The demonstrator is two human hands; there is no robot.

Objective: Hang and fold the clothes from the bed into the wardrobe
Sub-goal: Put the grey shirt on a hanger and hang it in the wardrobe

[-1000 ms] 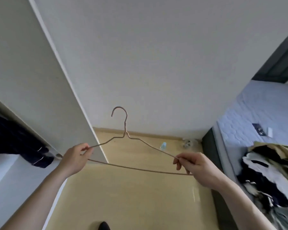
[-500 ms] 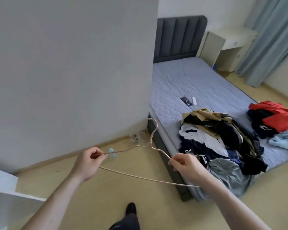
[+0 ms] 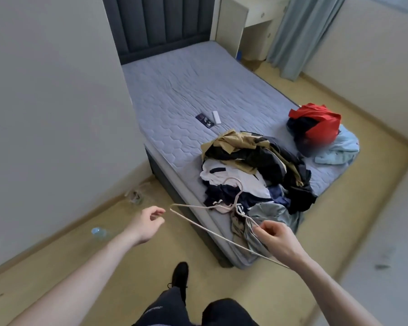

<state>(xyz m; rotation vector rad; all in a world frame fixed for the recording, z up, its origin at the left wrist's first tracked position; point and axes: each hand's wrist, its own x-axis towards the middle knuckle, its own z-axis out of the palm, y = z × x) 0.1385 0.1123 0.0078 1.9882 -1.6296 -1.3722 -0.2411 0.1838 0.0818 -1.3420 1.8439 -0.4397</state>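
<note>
A thin beige wire hanger (image 3: pixel 207 228) hangs in the air over the bed's near corner. My right hand (image 3: pixel 275 236) pinches its right shoulder. My left hand (image 3: pixel 147 222) hovers just left of the hanger's left tip, fingers loosely curled, not touching it. A mixed pile of clothes (image 3: pixel 257 175) in black, white, tan, navy and grey lies on the grey mattress (image 3: pixel 186 90). A red and black garment (image 3: pixel 313 123) and a light blue one (image 3: pixel 339 149) lie at the bed's right edge. The wardrobe is out of view.
A phone (image 3: pixel 205 120) and a white remote (image 3: pixel 216 117) lie mid-mattress. A plastic bottle (image 3: pixel 99 232) and clear wrapper (image 3: pixel 136 196) sit on the floor by the left wall. My black-socked foot (image 3: pixel 180 275) stands near the bed corner. A desk (image 3: pixel 245 22) and curtain (image 3: pixel 299 34) stand beyond.
My view swung from the wardrobe and wall to the bed. My left hand let go of the hanger's left end; my right hand still holds it, now over the clothes pile.
</note>
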